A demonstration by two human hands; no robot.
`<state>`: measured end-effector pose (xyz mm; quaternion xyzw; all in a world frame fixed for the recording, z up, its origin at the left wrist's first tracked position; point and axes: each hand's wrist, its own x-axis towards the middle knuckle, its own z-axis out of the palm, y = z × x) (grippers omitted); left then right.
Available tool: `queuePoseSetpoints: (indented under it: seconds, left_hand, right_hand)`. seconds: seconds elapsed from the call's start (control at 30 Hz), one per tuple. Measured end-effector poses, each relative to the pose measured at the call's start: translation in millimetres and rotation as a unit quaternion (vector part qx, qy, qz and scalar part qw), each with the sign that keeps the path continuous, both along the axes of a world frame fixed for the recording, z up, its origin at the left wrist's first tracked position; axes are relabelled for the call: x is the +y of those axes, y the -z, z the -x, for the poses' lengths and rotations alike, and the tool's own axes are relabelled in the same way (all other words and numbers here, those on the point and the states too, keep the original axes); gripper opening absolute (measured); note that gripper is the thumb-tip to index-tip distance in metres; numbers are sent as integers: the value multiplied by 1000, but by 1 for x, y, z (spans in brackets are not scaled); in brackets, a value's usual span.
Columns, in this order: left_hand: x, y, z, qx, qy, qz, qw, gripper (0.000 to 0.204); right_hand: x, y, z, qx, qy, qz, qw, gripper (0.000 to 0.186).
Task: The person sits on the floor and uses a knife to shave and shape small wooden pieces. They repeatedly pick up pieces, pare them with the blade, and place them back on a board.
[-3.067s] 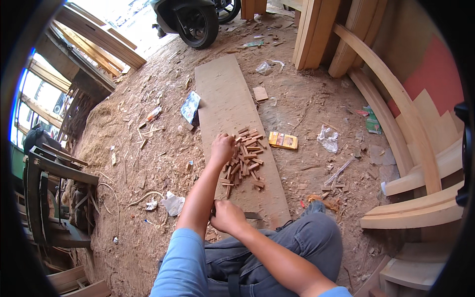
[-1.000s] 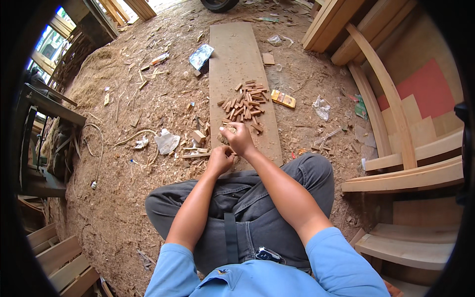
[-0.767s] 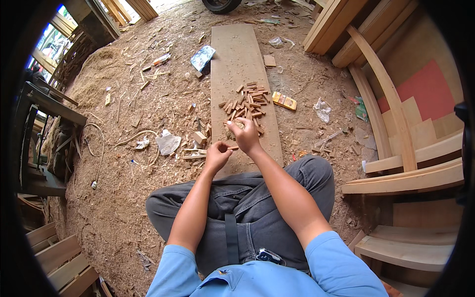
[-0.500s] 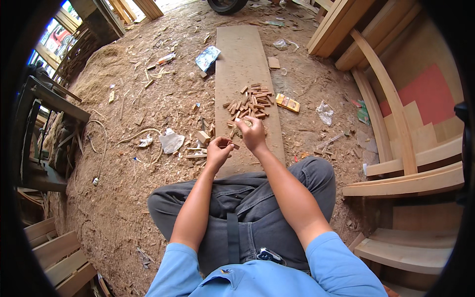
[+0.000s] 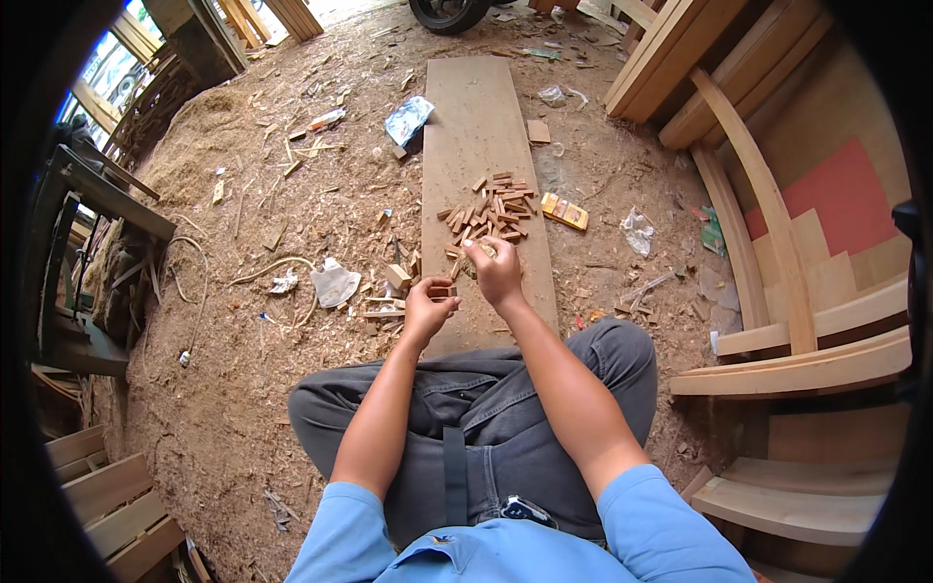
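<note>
I sit cross-legged on a sawdust floor in front of a long flat wooden board [image 5: 474, 126]. A heap of small wooden pieces [image 5: 491, 206] lies on the board's middle. My left hand [image 5: 428, 309] is closed around a small wooden piece [image 5: 443, 291] at the board's near left edge. My right hand [image 5: 497, 273] reaches to the near side of the heap, fingers pinched on another small wooden piece [image 5: 485, 249].
A yellow box [image 5: 565, 211] lies right of the board, crumpled plastic [image 5: 334, 284] and a cord on the left. Curved wooden parts [image 5: 768, 214] and planks stand at right, dark furniture frames [image 5: 87, 253] at left, a wheel [image 5: 449, 12] beyond the board.
The view has tilted down since three seconds ago. My right hand moved from my left hand forward to the heap and pinched a piece; my left hand stayed put.
</note>
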<state>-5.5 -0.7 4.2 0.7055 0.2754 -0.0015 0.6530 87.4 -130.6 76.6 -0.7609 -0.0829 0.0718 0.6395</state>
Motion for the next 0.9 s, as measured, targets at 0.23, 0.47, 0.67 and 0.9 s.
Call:
queuePoseSetpoints:
  seconds: [0.23,0.47,0.67,0.9]
  left_hand:
    - [5,19,1,-25,38,-84,995,34]
    - [0,16,1,19,42,-109,993,28]
    - [-4,11,5,3,93,-239,966,28]
    - [-12,4,14,4,108,-287,952,18]
  right_hand:
    - [3,-4,0,-8,25,17,1000,49]
    - [-1,3,-5,26,-17,21,999,55]
    - [5,14,-7,13,13,22,1000,61]
    - [3,15,-1,17,0,26,1000,61]
